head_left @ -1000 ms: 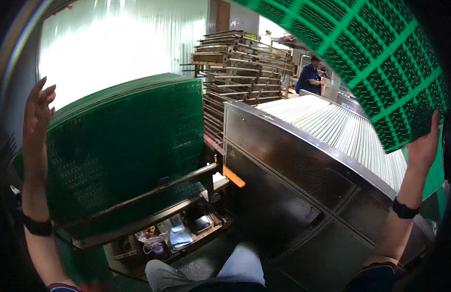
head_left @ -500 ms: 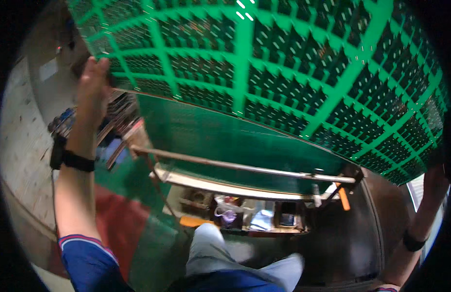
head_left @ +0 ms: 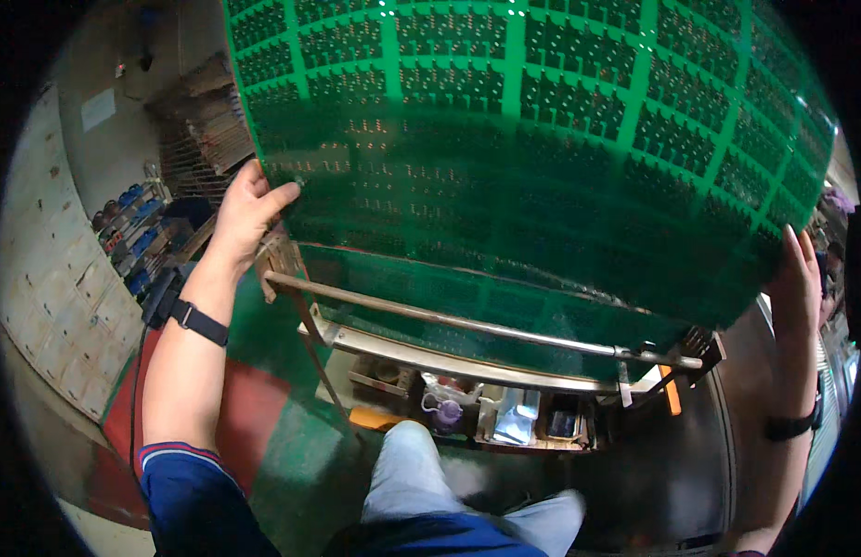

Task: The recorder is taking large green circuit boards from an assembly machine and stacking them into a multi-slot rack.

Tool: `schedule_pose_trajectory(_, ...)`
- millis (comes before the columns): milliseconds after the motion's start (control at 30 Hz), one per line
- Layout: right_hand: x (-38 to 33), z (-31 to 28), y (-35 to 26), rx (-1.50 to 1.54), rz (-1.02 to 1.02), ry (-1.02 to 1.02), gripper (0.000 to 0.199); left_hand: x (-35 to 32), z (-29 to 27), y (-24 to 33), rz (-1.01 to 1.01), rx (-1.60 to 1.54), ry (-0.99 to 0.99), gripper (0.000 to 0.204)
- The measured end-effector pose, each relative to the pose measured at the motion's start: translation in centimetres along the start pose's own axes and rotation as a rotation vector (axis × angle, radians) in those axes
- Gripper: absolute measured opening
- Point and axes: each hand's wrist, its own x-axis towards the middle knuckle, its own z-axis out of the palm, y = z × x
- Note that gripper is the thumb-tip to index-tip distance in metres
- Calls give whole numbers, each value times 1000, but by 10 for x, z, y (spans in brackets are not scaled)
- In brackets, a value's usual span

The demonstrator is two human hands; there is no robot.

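Note:
A large green circuit board panel (head_left: 504, 186), patterned with rows of small repeated shapes, fills the upper middle, tilted up in front of me. My left hand (head_left: 245, 215) grips its left edge, thumb on the near face and fingers partly behind it. At the right edge my right hand (head_left: 797, 278) holds the panel between fingers pointing upward and a thumb I cannot see. Below the panel a metal rail (head_left: 467, 325) runs across a frame, with a second green sheet (head_left: 356, 271) showing behind it.
Under the rail, a shelf holds a purple cup (head_left: 443, 408), a pale blue packet (head_left: 516, 418) and a small wooden box (head_left: 382, 376). Orange grips (head_left: 375, 419) stick out from the frame. Lockers (head_left: 68, 306) and a rack (head_left: 133, 232) stand at the left.
The panel has swung lower and its bottom edge is more level. My left hand has moved right and down with it, and my right hand has shifted up and left.

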Motion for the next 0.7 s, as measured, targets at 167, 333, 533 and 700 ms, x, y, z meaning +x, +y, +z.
schedule_pose_trajectory(167,6,37,6,-137,51,106,37,11,16,-24,-4,-48,1,31)
schedule_pose_trajectory(333,11,69,22,61,27,7,35,13,-28,-49,-35,49,49,22)
schedule_pose_trajectory(533,0,51,36,184,48,6,32,28,-33,-59,-84,109,-17,36)
schedule_pose_trajectory(700,-19,47,59,89,185,-24,35,35,-37,-72,-5,132,-13,33)
